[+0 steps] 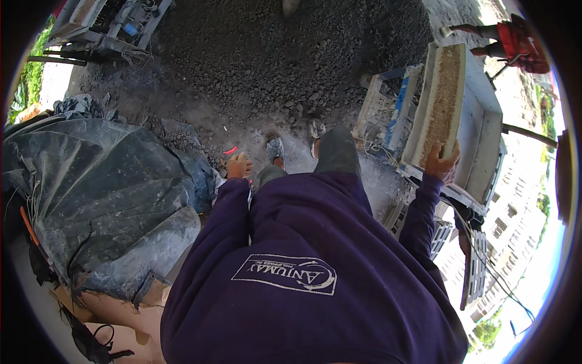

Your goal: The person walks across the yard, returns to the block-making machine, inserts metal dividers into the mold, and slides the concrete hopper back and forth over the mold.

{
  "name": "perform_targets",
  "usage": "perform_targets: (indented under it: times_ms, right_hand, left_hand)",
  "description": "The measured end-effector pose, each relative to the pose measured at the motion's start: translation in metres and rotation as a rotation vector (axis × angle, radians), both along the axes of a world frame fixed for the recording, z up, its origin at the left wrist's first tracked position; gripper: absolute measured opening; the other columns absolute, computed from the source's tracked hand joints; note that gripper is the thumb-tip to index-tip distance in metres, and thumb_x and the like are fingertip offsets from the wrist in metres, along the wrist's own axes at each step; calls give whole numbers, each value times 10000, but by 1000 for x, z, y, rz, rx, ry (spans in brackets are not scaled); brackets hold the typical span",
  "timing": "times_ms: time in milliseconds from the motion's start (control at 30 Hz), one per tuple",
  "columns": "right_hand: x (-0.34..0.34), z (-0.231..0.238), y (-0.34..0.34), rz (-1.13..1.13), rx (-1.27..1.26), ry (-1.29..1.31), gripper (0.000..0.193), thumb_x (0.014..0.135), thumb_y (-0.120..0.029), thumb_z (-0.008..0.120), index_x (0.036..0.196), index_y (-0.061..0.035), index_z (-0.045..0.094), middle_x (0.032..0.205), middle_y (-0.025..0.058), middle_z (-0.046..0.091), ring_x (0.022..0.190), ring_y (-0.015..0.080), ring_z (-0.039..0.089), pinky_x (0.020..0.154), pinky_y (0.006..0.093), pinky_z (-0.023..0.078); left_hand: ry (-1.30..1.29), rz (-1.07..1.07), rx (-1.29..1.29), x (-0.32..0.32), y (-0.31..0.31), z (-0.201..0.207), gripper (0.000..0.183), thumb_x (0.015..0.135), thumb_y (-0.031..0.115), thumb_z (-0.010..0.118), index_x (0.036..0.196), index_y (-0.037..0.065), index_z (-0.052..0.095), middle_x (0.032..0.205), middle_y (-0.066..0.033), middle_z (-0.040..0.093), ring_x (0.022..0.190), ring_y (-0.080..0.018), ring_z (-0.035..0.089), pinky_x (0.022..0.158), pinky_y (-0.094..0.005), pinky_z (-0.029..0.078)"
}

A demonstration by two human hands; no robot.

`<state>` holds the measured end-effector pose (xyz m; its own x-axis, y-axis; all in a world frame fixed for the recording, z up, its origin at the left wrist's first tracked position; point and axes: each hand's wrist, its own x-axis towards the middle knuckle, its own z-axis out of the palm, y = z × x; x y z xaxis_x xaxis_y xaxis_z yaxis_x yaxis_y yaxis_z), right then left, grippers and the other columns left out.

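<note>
On the right, my right hand (444, 161) rests at the near end of a metal hopper (476, 130), its fingers bent over the edge. A long strip of brown, grainy material (441, 100) runs along the hopper's ledge beside my fingers. My left hand (239, 165) hangs low in front of me with its fingers curled in, and I see nothing in it. Just beyond that hand a small red piece (231, 150) lies on the ground. Under the hopper stands a dusty frame with a blue bar (397, 103).
Dark gravel (273, 67) covers the ground ahead of my shoes (274, 147). At left a dusty dark tarp (109, 194) drapes over a pile. Another machine (115, 24) stands far left. A person in red (521, 48) is at the far right, near stacked grey blocks (506, 224).
</note>
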<state>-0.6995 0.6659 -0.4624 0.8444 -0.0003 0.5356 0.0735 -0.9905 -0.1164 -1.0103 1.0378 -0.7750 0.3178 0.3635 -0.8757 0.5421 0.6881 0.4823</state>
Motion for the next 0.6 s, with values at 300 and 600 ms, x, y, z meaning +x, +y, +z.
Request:
perform_targets:
  times_ms: [300, 600]
  right_hand:
    - [7, -5, -4, 42, 20, -46, 510, 702, -285, 613, 1156, -74, 510, 1052, 151, 578, 939, 309, 565, 797, 393, 434]
    - [-1, 0, -2, -10, 39, 26, 511, 702, -276, 621, 1156, -72, 507, 1065, 159, 567, 959, 324, 552, 809, 396, 427]
  left_hand:
    - [-3, -32, 0, -6, -12, -32, 261, 853, 241, 473, 951, 6, 535, 727, -100, 591, 494, -136, 529, 382, -274, 383]
    - [-111, 96, -172, -37, -9, -49, 260, 872, 248, 467, 955, 8, 521, 711, -102, 590, 497, -144, 538, 386, -273, 398]
